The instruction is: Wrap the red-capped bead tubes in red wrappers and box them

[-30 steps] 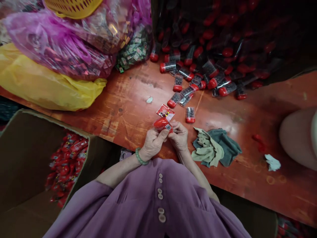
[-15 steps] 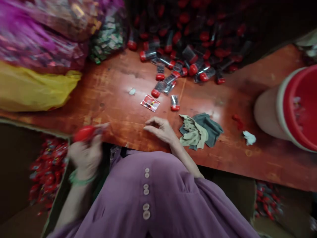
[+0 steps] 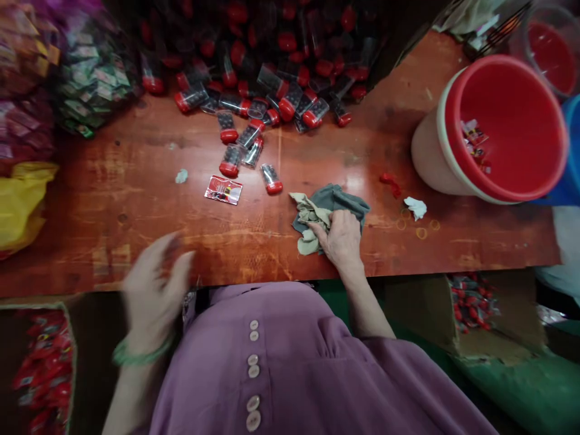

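My left hand (image 3: 156, 290), with a green bangle (image 3: 142, 356) at the wrist, hovers at the table's front edge. It is smeared by motion, but thumb and fingers stand apart with nothing between them. My right hand (image 3: 342, 241) is closed on a crumpled beige cloth (image 3: 312, 214), its thumb pressing into the folds. Under and behind that lies a grey-green cloth (image 3: 342, 196). Left of the cloths are a clear bottle with a red cap (image 3: 270, 179), dark bits inside, and a flat red printed packet (image 3: 223, 190).
Many similar bottles (image 3: 254, 103) spill from a dark box at the back. Bags of small packets (image 3: 95, 72) stand back left. A red bucket (image 3: 507, 133) sits at right, near rubber bands (image 3: 421, 232) and white scrap (image 3: 415, 207). Cartons of red items (image 3: 45, 368) flank me below.
The red-capped item has left my left hand, which has opened and come over to the table edge. My right hand has moved right onto the cloths. The view has shifted right.
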`<action>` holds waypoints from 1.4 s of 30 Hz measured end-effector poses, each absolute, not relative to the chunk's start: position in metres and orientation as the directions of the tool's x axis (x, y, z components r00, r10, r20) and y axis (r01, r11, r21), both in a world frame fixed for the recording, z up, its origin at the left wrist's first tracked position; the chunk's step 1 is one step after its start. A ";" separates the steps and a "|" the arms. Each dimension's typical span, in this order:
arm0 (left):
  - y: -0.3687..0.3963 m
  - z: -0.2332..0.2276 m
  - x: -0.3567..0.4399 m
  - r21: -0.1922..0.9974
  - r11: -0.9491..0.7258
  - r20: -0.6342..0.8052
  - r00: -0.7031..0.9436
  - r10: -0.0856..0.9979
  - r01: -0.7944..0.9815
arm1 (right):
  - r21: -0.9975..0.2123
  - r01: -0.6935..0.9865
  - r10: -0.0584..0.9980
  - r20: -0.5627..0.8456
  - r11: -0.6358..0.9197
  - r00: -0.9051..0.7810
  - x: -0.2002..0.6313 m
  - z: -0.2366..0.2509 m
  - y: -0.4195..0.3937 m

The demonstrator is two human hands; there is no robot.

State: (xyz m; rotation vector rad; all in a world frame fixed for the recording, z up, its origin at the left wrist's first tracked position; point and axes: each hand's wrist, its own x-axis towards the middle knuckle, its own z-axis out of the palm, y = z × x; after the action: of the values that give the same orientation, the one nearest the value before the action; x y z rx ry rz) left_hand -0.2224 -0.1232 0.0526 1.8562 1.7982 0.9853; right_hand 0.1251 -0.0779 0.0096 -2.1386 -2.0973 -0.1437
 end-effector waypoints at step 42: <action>-0.019 0.031 -0.027 0.843 0.397 -0.175 0.514 0.840 -0.362 | -0.976 0.177 0.947 -0.068 -0.129 0.313 0.131 0.048 -0.082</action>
State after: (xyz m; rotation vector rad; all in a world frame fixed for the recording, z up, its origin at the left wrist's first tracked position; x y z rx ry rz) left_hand -0.0275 -0.0188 0.0308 0.8438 0.6621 0.8354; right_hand 0.1307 -0.0820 0.0478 -1.5574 -1.0617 0.9455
